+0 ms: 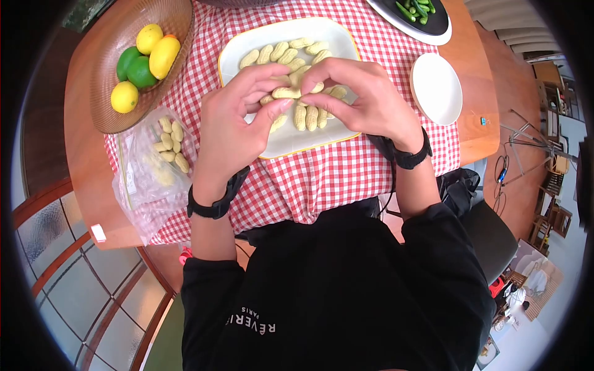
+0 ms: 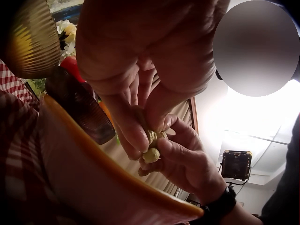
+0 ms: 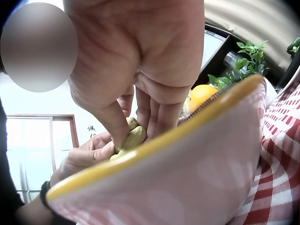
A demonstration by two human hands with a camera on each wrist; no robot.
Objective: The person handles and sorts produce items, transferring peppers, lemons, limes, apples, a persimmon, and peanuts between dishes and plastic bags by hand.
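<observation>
Both hands meet over a white tray with a yellow rim (image 1: 232,69), in the middle of the head view. Thumb and fingers of my left hand (image 1: 235,120) pinch a pale peanut in its shell (image 1: 284,93). My right hand (image 1: 371,102) comes from the other side, its thumb and index fingertips pinching at the peanut's right end. In the right wrist view, peanut shell (image 3: 136,136) shows between the right thumb and fingers. The left wrist view shows a rounded peanut end (image 2: 151,155) below the fingertips. Several whole peanuts (image 1: 312,119) lie in the tray, partly covered by the hands.
Left of the tray lies a clear plastic bag (image 1: 131,179) with more peanuts. Behind it, a brown ribbed bowl (image 1: 102,86) holds yellow and green fruit. At the right are a white dish (image 1: 436,89) and a dark plate (image 1: 396,20) with green peppers. A red checked cloth (image 1: 315,185) lies underneath.
</observation>
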